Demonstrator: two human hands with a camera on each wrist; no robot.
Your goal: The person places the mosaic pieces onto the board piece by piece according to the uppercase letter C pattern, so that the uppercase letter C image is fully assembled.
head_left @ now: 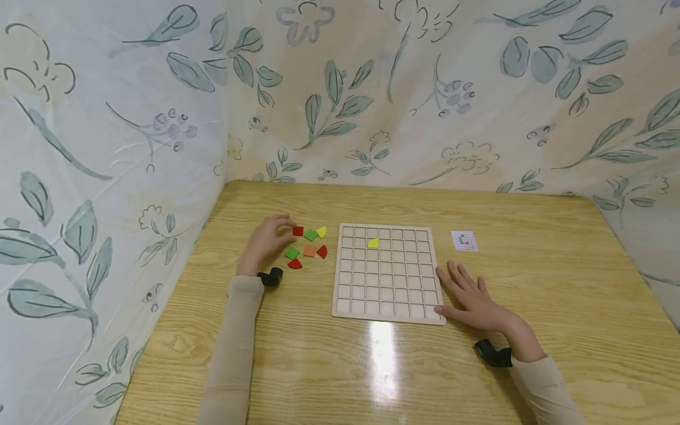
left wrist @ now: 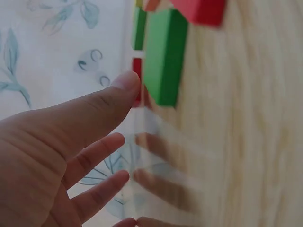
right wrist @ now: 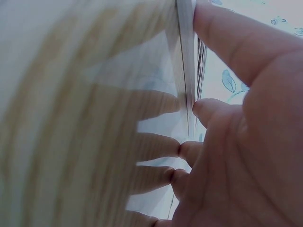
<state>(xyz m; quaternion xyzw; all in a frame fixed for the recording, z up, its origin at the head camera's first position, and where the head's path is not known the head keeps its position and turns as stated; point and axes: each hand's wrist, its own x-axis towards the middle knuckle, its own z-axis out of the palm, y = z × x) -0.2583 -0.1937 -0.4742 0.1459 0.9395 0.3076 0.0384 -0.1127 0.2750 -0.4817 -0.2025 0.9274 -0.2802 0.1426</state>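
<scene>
My left hand (head_left: 268, 239) is at the far left of the table, thumb and forefinger apart beside a red square block (head_left: 298, 231). In the left wrist view the thumb tip overlaps that red block (left wrist: 137, 85), and the other visible fingers are spread. Around it lie green blocks (head_left: 310, 235), an orange square (head_left: 309, 251), red quarter-round pieces (head_left: 321, 252) and a yellow quarter-round piece (head_left: 321, 232). A pale grid board (head_left: 388, 320) holds one yellow quarter-round piece (head_left: 373, 243). My right hand (head_left: 475, 304) is spread, its fingertips at the board's right edge.
A small printed pattern card (head_left: 464, 241) lies right of the board. Black wrist cameras (head_left: 272, 277) sit under both wrists. Floral cloth (head_left: 340, 118) hangs behind and left of the wooden table (head_left: 319, 372).
</scene>
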